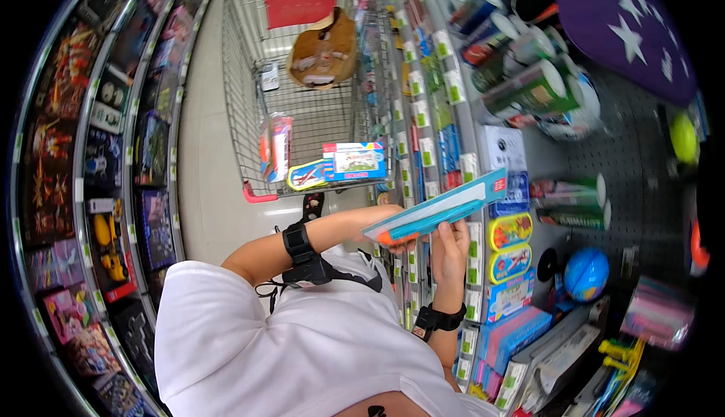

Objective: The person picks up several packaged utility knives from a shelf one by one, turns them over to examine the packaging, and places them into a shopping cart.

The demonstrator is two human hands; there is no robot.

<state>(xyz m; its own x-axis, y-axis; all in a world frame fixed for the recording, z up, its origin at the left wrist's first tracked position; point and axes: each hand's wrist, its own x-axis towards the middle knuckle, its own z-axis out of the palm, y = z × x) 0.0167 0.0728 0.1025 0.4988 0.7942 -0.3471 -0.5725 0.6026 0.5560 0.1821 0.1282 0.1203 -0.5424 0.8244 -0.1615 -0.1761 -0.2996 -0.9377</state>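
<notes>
A flat teal blister pack (447, 205) with an orange item showing at its lower left end is tilted up to the right in front of the shelves. My left hand (405, 244) holds its lower left end, partly hidden behind the pack. The thumb and fingers of my right hand (451, 247) grip its lower edge. Beyond my arms stands a wire shopping cart (257, 193). In it lie an orange item in clear packaging (276, 148), a yellow-rimmed case (306, 175), a blue box (355, 161), a small whitish item (270, 76) and an open brown bag (323, 49) with things inside.
Shelves of boxed toys (102, 156) line the left side. Close on the right, shelf edges with price tags (473, 258) hold yellow-rimmed cases (510, 231) and boxes. Further right are cylindrical tubes (529, 88), a small globe (586, 274) and a purple star-patterned item (617, 26).
</notes>
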